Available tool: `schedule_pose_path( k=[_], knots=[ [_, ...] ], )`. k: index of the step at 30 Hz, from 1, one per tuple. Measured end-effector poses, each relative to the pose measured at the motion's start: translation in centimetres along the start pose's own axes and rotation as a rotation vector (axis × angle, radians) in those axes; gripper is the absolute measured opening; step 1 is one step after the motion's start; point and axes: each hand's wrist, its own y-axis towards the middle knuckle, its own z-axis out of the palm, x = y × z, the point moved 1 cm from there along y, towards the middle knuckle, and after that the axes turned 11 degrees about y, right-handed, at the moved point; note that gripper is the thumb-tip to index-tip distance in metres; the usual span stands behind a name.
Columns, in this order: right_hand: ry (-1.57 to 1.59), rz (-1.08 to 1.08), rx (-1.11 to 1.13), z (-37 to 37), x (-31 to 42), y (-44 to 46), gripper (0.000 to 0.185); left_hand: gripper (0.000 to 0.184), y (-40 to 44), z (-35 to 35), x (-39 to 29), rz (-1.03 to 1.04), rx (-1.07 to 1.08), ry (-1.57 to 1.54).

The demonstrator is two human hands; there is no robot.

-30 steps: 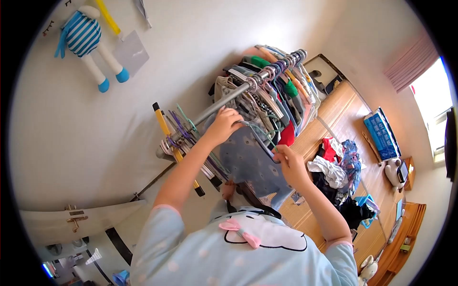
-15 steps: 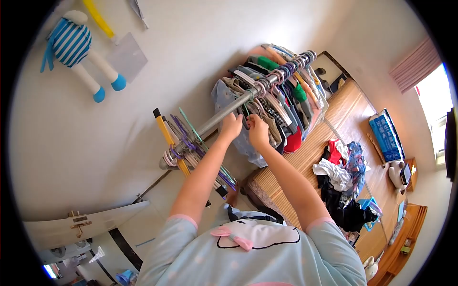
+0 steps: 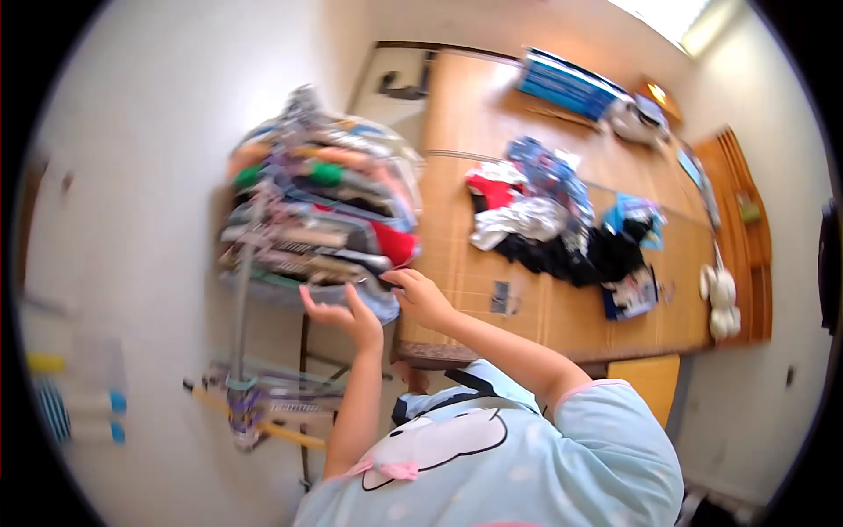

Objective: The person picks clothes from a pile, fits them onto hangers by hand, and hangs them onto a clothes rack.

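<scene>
My left hand (image 3: 347,318) is open, palm up with fingers spread, beside the light blue garment (image 3: 382,306) at the near end of the hanging clothes. My right hand (image 3: 420,297) reaches in from the right with its fingers apart, close to the edge of the same clothes; nothing shows in it. A packed row of clothes on hangers (image 3: 325,224) hangs from a metal rail (image 3: 244,316). Spare hangers (image 3: 281,408) cluster at the rail's near end. Motion blurs the rail and hangers.
To the right lies a bed with a woven mat (image 3: 448,237). On it are a heap of clothes (image 3: 536,220), a blue package (image 3: 571,83) and a white plush toy (image 3: 722,299). A wooden headboard (image 3: 746,237) stands beyond. The wall (image 3: 140,220) runs along the left.
My view has swung right, so the rack sits further left and more of the bed shows. Both hands, earlier close together with bent fingers at the near garments, are now opened out beside them.
</scene>
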Motion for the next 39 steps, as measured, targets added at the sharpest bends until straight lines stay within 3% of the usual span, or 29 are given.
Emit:
schedule_pose_path(
  k=[1,2,4,5,7,12,16,18,19,22,23,24,25,27,28,29,33,34,35,36,37,38,39],
  knots=[
    [-0.083,0.122,-0.089,-3.4,-1.4,-2.0,0.039,0.071,-2.6,1.2,-1.7,0.132,0.066,-0.034],
    [-0.058,0.254,-0.216,-6.3,-5.4,-4.7,0.040,0.072,-5.2,2.7,-2.1,0.220,0.257,-0.055],
    [-0.358,0.611,-0.400,-12.3,-13.3,-10.1,0.043,0.073,-9.6,5.6,-3.7,0.292,0.676,-0.103],
    [-0.248,0.825,-0.488,-15.3,-17.9,-12.5,0.042,0.073,-11.7,7.3,-3.5,0.301,0.702,-0.101],
    [-0.314,0.792,-0.658,-20.3,-18.8,-15.1,0.042,0.075,-15.9,11.5,-1.9,0.104,1.027,-0.025],
    [0.120,1.007,-0.830,-28.0,-25.7,-14.9,0.054,0.070,-21.3,15.6,-1.3,0.203,1.068,0.115],
    [-0.456,0.694,-0.713,-32.3,-31.6,-10.4,0.071,0.068,-23.8,15.8,-0.6,0.048,1.198,0.210],
    [-0.601,0.716,-0.609,-34.2,-31.3,-7.3,0.076,0.065,-24.3,15.1,0.2,-0.163,1.175,0.181],
    [-0.672,0.703,-0.553,-34.9,-31.6,-6.1,0.076,0.065,-24.5,14.6,0.6,-0.174,1.167,0.201],
    [-0.568,0.962,-0.308,-37.0,-34.7,-4.5,0.075,0.060,-24.7,13.6,1.9,-0.331,1.120,0.253],
    [-0.580,0.979,-0.362,-36.6,-35.8,-4.6,0.055,0.058,-24.6,13.3,2.2,-0.326,1.117,0.267],
    [-0.573,0.984,-0.352,-36.1,-36.7,-5.0,0.055,0.055,-24.7,13.0,2.4,-0.321,1.116,0.279],
    [-0.442,0.914,-0.392,-35.4,-37.4,-5.4,0.040,0.052,-24.8,13.1,2.6,-0.332,1.123,0.287],
    [-0.178,0.666,-0.559,-33.8,-36.1,-5.8,0.014,0.051,-25.2,14.1,4.2,-0.407,1.195,0.211],
    [0.101,0.687,-0.544,-33.0,-33.0,-6.1,0.014,0.050,-25.4,14.6,4.6,-0.481,1.262,0.125],
    [0.281,0.538,-0.459,-32.3,-29.9,-6.5,0.013,0.043,-24.8,15.8,2.1,-0.704,1.327,0.125],
    [0.611,0.450,-0.238,-28.9,-11.9,-10.1,0.015,0.056,-23.1,20.4,-3.5,-1.636,1.298,-0.316],
    [0.645,0.391,-0.171,-27.7,-8.3,-11.2,0.014,0.065,-23.1,21.3,-3.8,-1.493,1.413,-0.630],
    [0.637,0.425,-0.058,-26.7,-5.5,-12.4,0.012,0.067,-23.7,23.5,-3.7,-0.930,1.466,-0.745],
    [0.632,0.353,0.017,-25.6,-3.4,-13.4,0.011,0.065,-24.4,24.9,-2.7,-1.381,1.458,-0.820],
    [0.649,0.435,0.073,-24.8,-1.9,-14.5,0.011,0.066,-22.7,26.2,-4.7,-1.470,1.383,-0.936],
    [0.664,0.518,0.128,-24.1,-0.7,-15.6,0.010,0.068,-21.3,25.9,-7.1,-1.640,1.419,-1.436],
    [0.713,0.556,0.053,-23.2,-0.7,-16.9,0.010,0.068,-20.5,25.8,-9.1,-1.740,1.500,-1.595]
  ],
)
